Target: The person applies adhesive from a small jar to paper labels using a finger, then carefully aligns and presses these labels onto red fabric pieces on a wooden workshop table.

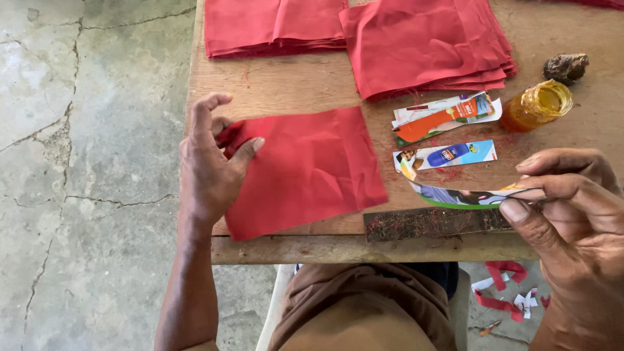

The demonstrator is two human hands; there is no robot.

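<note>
A red square of cloth (312, 169) lies flat at the near left of the wooden table (286, 84). My left hand (211, 166) pinches the cloth's left edge between thumb and fingers. My right hand (572, 208) holds one end of a curved printed paper strip (458, 195) above the table's front edge, to the right of the cloth. Two more printed paper strips (448, 117) lie on the table just beyond it.
Two stacks of red cloth squares (422, 42) sit at the back of the table. A small jar of amber glue (538, 104) and a dark lump (567, 66) stand at the right. Red and white scraps (504, 292) litter the cracked concrete floor (84, 130).
</note>
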